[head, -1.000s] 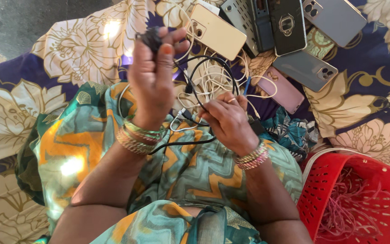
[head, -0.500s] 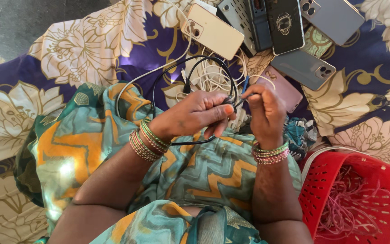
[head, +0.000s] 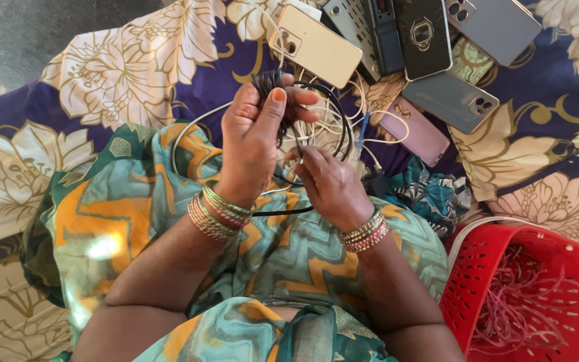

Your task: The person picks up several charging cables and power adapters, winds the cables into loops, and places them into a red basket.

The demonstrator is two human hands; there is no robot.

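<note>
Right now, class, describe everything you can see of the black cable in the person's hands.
The black cable is thin, glossy and rubbery-looking. One end is bunched in a small coil gripped in the raised left hand. From there it arcs in a wide loop over the white cables, passes through the lower right hand and trails across the patterned lap.

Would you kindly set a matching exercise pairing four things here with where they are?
Things:
1. black cable
2. red basket
3. cream phone
4. pink phone

Places:
A. bottom right corner
B. coiled in the left hand
C. below the grey phone
D. top centre, beside the dark phones

Pairs: 1-B, 2-A, 3-D, 4-C
</note>
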